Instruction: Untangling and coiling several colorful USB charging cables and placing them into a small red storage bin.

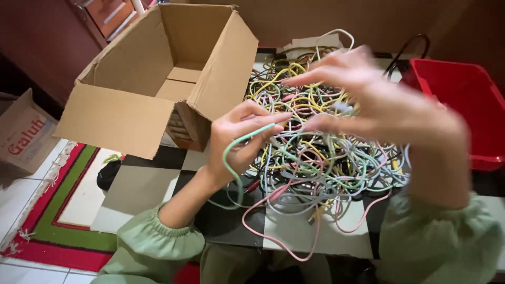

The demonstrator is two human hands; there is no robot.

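Checkered table (142, 192) — empty cardboard box (158, 79)

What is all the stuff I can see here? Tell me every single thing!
cable pile: one big tangle, too many to count, green, yellow, pink, grey and white, middle of the table
green cable: one, pale green, pinched in the left hand
cardboard box: one, brown, open and empty, lying tipped at left
red bin: one, red, right edge
small box: one, brown, on the floor far left
table: one, black and white checks
rug: one, red, green and white, on the floor
left hand: one, green sleeve
right hand: one, blurred, over the pile
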